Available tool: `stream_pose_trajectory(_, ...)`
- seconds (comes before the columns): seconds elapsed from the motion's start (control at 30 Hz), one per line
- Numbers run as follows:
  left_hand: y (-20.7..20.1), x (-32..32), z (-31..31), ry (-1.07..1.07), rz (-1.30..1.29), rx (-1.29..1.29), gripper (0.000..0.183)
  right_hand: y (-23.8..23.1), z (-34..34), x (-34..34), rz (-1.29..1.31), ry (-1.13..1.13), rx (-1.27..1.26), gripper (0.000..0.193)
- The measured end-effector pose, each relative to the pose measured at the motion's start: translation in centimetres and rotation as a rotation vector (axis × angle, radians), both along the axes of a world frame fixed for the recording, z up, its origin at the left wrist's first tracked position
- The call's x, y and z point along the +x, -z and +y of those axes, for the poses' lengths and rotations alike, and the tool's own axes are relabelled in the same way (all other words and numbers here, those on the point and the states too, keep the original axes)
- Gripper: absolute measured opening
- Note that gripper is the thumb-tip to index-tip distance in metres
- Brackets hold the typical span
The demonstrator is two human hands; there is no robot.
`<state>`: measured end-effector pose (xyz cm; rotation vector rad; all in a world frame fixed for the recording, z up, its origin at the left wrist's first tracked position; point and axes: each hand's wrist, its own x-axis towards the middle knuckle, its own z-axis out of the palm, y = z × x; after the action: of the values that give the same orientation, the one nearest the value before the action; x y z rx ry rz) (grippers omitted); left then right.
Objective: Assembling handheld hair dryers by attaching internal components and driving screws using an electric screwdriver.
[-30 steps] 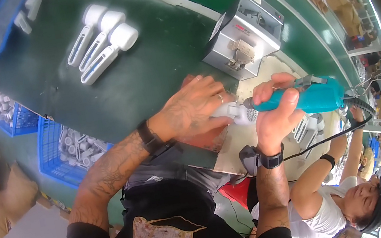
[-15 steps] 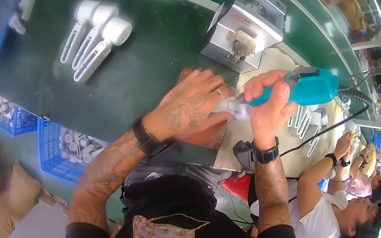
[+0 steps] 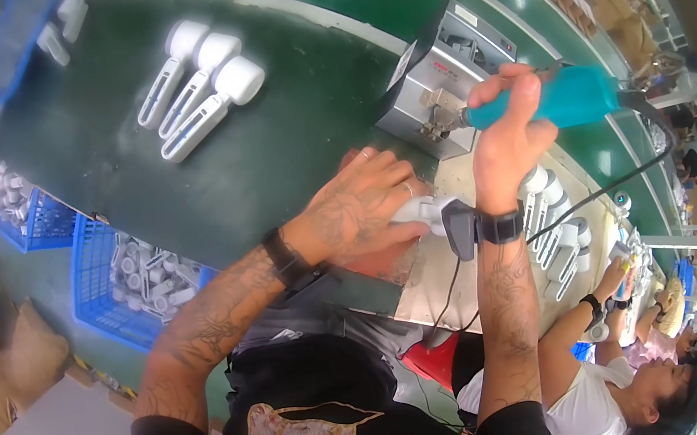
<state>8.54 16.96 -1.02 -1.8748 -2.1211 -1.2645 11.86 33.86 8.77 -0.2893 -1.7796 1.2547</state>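
Observation:
My left hand (image 3: pixel 364 201) is closed around a white plastic piece (image 3: pixel 432 210) and presses it down on a reddish pad (image 3: pixel 380 266) at the bench edge. Most of that piece is hidden by the fingers and by my right wrist. A teal electric screwdriver (image 3: pixel 581 94) is gripped in my right hand (image 3: pixel 511 133), held nearly level. Its tip is at the front of a grey screw feeder (image 3: pixel 410 89); whether they touch I cannot tell. The screwdriver's cable hangs from its rear end.
Three white handheld devices (image 3: pixel 202 113) lie side by side on the dark green bench (image 3: pixel 290 89). More white devices (image 3: pixel 552 220) lie on the right. Blue crates (image 3: pixel 103 318) of white parts stand at lower left. A co-worker in a white shirt (image 3: pixel 574 406) is at lower right.
My right hand has lifted the screwdriver off the white piece and carried it up to the screw feeder. My left hand keeps its hold on the piece.

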Motion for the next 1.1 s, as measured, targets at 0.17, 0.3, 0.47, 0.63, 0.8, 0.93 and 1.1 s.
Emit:
stream_pose_trajectory(0.17,-0.6,0.2,0.2,0.061,-0.08,-0.098,0.045,2.3,1.3,-1.0,0.041,-0.073,0.1,0.037)
stream_pose_trajectory(0.3,-1.5,0.1,0.1,0.058,-0.036,-0.09,0.043,2.2,0.3,-0.5,0.022,-0.047,-0.027,0.037)
stream_pose_trajectory(0.47,-1.4,0.0,-0.1,0.018,-0.023,-0.133,0.03,1.0,-1.3,2.9,-0.051,-0.038,-0.152,0.036)
stream_pose_trajectory(0.63,-1.2,0.2,0.2,0.024,-0.035,-0.124,0.03,1.3,-2.7,8.7,0.043,-0.149,-0.278,0.049)
stream_pose_trajectory(0.8,-1.5,0.2,0.2,0.026,0.006,-0.151,0.032,2.1,-3.5,9.8,-0.01,-0.155,-0.164,0.058)
stream_pose_trajectory(0.93,-1.4,0.2,0.2,0.023,0.001,-0.204,0.033,2.3,-3.3,9.8,0.001,-0.147,-0.215,0.06)
stream_pose_trajectory(1.1,-1.0,0.2,0.3,0.025,-0.01,-0.194,0.033,3.7,-3.2,9.5,-0.001,-0.169,-0.23,0.054)
